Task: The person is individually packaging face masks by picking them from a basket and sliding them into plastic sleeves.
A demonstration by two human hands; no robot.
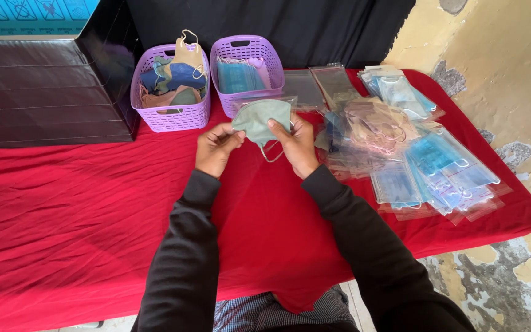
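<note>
The person wears a black top with long sleeves. The left sleeve (182,246) and the right sleeve (370,246) are soft and thick, with small folds along them. Each sleeve ends in a snug cuff at the wrist. The left hand (216,149) and the right hand (296,144) are bare, with no gloves, rings or watch to see. Low down, between the arms, a bit of clothing (278,313) shows with a small check print in dark and light.
</note>
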